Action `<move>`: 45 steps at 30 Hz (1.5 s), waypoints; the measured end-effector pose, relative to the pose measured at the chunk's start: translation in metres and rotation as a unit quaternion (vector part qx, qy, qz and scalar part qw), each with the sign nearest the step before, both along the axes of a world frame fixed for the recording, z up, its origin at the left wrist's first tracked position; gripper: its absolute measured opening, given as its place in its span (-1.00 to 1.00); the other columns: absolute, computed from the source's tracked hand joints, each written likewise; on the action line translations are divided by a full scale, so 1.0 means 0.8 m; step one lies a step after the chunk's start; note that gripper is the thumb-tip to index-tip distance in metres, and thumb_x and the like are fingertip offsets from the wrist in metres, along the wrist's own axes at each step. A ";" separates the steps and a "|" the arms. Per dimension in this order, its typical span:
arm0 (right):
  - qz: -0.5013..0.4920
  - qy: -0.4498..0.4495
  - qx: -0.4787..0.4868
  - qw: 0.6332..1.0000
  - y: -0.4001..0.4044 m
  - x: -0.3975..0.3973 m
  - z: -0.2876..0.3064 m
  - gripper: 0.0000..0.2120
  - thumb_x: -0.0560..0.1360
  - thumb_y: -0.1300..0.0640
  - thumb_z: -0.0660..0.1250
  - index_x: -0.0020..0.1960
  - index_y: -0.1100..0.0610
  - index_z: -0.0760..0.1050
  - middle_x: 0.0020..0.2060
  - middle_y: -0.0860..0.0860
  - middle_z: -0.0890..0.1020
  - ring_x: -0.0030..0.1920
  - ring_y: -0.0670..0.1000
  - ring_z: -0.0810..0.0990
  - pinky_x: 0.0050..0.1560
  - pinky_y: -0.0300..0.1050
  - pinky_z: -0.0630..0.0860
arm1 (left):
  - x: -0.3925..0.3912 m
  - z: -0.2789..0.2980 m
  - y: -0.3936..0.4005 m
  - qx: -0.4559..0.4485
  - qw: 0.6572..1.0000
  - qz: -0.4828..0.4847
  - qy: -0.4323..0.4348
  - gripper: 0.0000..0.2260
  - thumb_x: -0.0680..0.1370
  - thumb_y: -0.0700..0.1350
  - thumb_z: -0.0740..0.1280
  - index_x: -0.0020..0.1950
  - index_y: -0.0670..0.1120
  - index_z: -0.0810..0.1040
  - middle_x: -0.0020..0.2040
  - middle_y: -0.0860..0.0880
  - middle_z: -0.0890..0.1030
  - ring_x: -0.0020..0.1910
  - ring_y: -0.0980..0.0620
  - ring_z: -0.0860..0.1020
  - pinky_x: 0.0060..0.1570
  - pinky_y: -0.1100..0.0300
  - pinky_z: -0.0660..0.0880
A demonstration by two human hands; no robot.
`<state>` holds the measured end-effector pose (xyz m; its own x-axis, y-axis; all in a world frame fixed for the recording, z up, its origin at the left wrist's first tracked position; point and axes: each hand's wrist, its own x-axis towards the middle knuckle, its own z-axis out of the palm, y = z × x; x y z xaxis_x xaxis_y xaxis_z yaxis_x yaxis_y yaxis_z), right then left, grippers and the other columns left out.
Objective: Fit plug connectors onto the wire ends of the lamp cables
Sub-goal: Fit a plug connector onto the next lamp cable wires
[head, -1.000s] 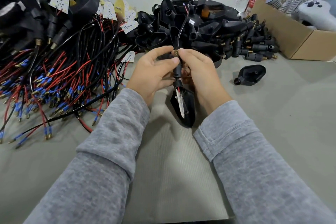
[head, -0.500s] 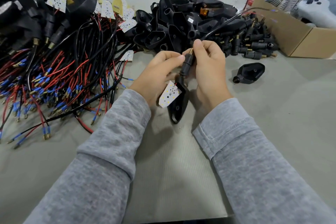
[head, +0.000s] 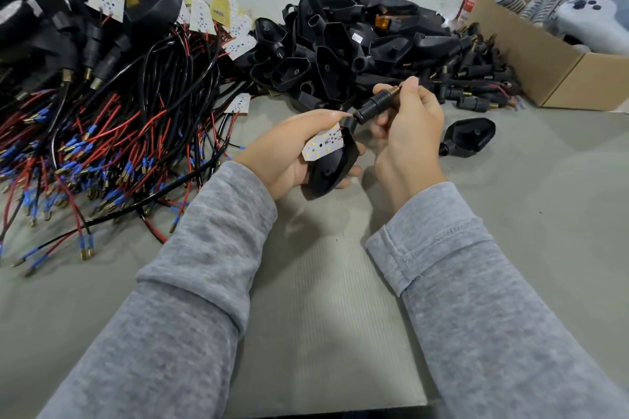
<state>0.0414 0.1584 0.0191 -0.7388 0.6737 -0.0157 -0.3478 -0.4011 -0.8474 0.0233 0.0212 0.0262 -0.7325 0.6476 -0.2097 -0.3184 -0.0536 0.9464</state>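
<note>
at the left of the frame a tangle of red and black lamp cables lies on the table, their blue-sleeved ends fanned toward the lower left. just left of centre, the left hand cups a black lamp housing, fingers curled under it and the thumb over the top, with the white led board facing up and left. the housing's neck points up and right, and there it meets the black connector stem, which the right hand pinches between thumb and forefinger near its brass threaded tip. the stem's long axis runs diagonally from the neck up to the right, so it lies directly between the two hands, nearer the right one; whether it is fully seated i cannot tell. any push home would probably go down-left along that line. at the right, a loose housing rests on the table, with a cardboard box beyond.
</note>
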 end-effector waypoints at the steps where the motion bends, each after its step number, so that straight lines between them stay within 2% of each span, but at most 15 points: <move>1: 0.003 0.003 -0.014 1.000 0.001 0.000 0.000 -0.79 0.69 0.11 0.12 -0.09 0.15 0.35 -0.34 0.00 0.67 -0.53 -0.12 0.34 -0.53 -0.26 0.29 | -0.001 -0.001 0.000 -0.002 1.000 0.005 0.002 -0.75 0.67 -0.07 0.10 0.22 -0.12 0.48 -0.09 -0.19 0.64 -0.30 -0.11 0.65 -0.32 0.10 0.62; 4: 0.017 0.007 -0.039 0.999 0.002 0.000 0.000 -0.81 0.69 0.10 0.13 -0.07 0.15 0.35 -0.36 0.01 0.67 -0.52 -0.11 0.35 -0.52 -0.26 0.29 | -0.005 -0.006 -0.002 -0.006 1.000 0.016 0.017 -0.73 0.68 -0.04 0.07 0.12 -0.09 0.53 -0.14 -0.13 0.66 -0.38 0.00 0.59 -0.44 0.26 0.49; 9: 0.047 -0.007 -0.045 0.998 0.002 -0.001 -0.001 -0.84 0.67 0.11 0.17 -0.04 0.17 0.37 -0.32 0.03 0.66 -0.51 -0.09 0.37 -0.53 -0.24 0.29 | -0.008 -0.007 -0.003 0.002 0.999 0.027 0.023 -0.70 0.66 -0.07 0.08 0.13 -0.10 0.58 -0.10 -0.16 0.66 -0.38 0.02 0.51 -0.47 0.24 0.33; 14: 0.092 -0.008 -0.030 0.995 0.001 -0.001 -0.001 -0.85 0.63 0.11 0.24 -0.05 0.16 0.47 -0.28 0.03 0.62 -0.47 -0.08 0.36 -0.48 -0.23 0.29 | -0.012 -0.009 -0.005 0.005 0.998 0.051 0.038 -0.65 0.62 -0.19 0.06 0.29 -0.16 0.53 -0.01 -0.23 0.63 -0.39 -0.03 0.53 -0.48 0.25 0.35; 18: 0.129 -0.015 -0.008 0.992 -0.002 0.001 -0.001 -0.85 0.63 0.10 0.25 -0.03 0.16 0.51 -0.22 0.08 0.62 -0.46 -0.06 0.39 -0.42 -0.17 0.35 | -0.020 -0.013 -0.006 0.015 0.995 0.086 0.046 -0.67 0.63 -0.24 0.06 0.28 -0.14 0.54 -0.17 -0.16 0.66 -0.38 -0.07 0.57 -0.50 0.22 0.38; 21: 0.135 -0.014 0.008 0.991 -0.004 0.001 0.000 -0.87 0.62 0.12 0.25 -0.04 0.15 0.49 -0.26 0.09 0.62 -0.47 -0.06 0.41 -0.47 -0.22 0.35 | -0.021 -0.014 -0.008 0.007 0.993 0.104 0.060 -0.70 0.64 -0.22 0.09 0.19 -0.07 0.59 -0.14 -0.16 0.65 -0.31 -0.09 0.61 -0.46 0.20 0.42; 25: 0.149 -0.019 0.038 0.988 -0.006 0.000 -0.001 -0.95 0.59 0.17 0.30 -0.04 0.09 0.45 -0.21 0.09 0.63 -0.45 -0.05 0.42 -0.48 -0.23 0.33 | -0.020 -0.013 -0.006 -0.021 0.981 0.172 0.088 -0.83 0.64 -0.13 0.21 0.07 0.07 0.58 0.12 -0.04 0.59 0.03 0.00 0.58 -0.33 0.16 0.55; 26: 0.152 -0.024 0.049 0.987 -0.007 0.000 -0.001 -0.96 0.58 0.18 0.32 -0.01 0.09 0.46 -0.17 0.09 0.62 -0.44 -0.05 0.42 -0.47 -0.23 0.33 | -0.020 -0.014 -0.006 -0.025 0.975 0.202 0.092 -0.88 0.63 -0.11 0.25 0.03 0.06 0.56 0.06 0.00 0.58 0.01 0.05 0.57 -0.31 0.16 0.56; 29: 0.170 -0.029 0.071 0.982 -0.009 0.001 -0.002 -0.85 0.55 0.24 0.35 0.06 0.05 0.47 -0.11 0.08 0.56 -0.40 -0.05 0.43 -0.43 -0.23 0.34 | -0.023 -0.016 -0.007 -0.012 0.953 0.276 0.121 -0.95 0.59 -0.09 0.32 -0.05 -0.04 0.53 -0.20 0.07 0.58 -0.27 0.15 0.58 -0.34 0.19 0.56; 32: 0.214 -0.045 0.110 0.970 -0.014 0.003 -0.003 -0.86 0.54 0.25 0.36 0.05 0.08 0.47 -0.12 0.09 0.60 -0.37 -0.06 0.47 -0.42 -0.24 0.34 | -0.026 -0.019 -0.008 0.006 0.938 0.305 0.164 -0.93 0.57 -0.07 0.36 -0.08 -0.05 0.56 -0.19 0.02 0.63 -0.22 0.08 0.61 -0.27 0.15 0.55; 35: 0.249 -0.079 0.155 0.953 -0.019 0.004 -0.003 -0.95 0.57 0.18 0.34 0.00 0.15 0.51 -0.16 0.07 0.59 -0.37 -0.03 0.49 -0.45 -0.25 0.38 | -0.027 -0.024 -0.009 0.004 0.919 0.314 0.239 -0.91 0.57 -0.07 0.35 -0.12 -0.02 0.52 -0.40 0.20 0.52 -0.33 0.21 0.50 -0.18 0.20 0.48; 38: 0.258 -0.068 0.149 0.952 -0.019 0.006 -0.003 -0.86 0.58 0.14 0.34 -0.14 0.15 0.49 -0.30 -0.01 0.61 -0.37 -0.01 0.54 -0.45 -0.24 0.41 | -0.026 -0.025 -0.009 -0.004 0.908 0.308 0.284 -0.88 0.56 -0.11 0.35 -0.17 -0.01 0.48 -0.48 0.22 0.43 -0.39 0.25 0.40 -0.20 0.29 0.39; 39: 0.259 -0.065 0.144 0.953 -0.018 0.006 -0.003 -0.84 0.58 0.13 0.35 -0.16 0.15 0.48 -0.35 -0.04 0.61 -0.37 -0.01 0.56 -0.44 -0.23 0.42 | -0.025 -0.023 -0.009 -0.008 0.903 0.306 0.300 -0.86 0.56 -0.13 0.35 -0.18 -0.01 0.47 -0.46 0.21 0.46 -0.38 0.26 0.42 -0.20 0.31 0.39; 41: 0.257 -0.068 0.149 0.952 -0.018 0.005 -0.004 -0.89 0.56 0.15 0.37 -0.11 0.16 0.51 -0.29 -0.01 0.60 -0.36 -0.01 0.59 -0.40 -0.21 0.46 | -0.022 -0.021 -0.009 -0.032 0.892 0.303 0.333 -0.84 0.55 -0.16 0.37 -0.20 0.00 0.47 -0.34 0.16 0.55 -0.28 0.23 0.49 -0.14 0.27 0.43; 45: 0.243 -0.082 0.155 0.954 -0.017 0.004 -0.006 -0.92 0.55 0.21 0.38 0.01 0.20 0.54 -0.20 0.06 0.61 -0.35 0.00 0.60 -0.36 -0.21 0.51 | -0.017 -0.019 -0.005 -0.089 0.871 0.308 0.373 -0.86 0.55 -0.14 0.38 -0.18 0.01 0.49 -0.14 -0.04 0.62 -0.07 -0.01 0.58 0.06 0.06 0.52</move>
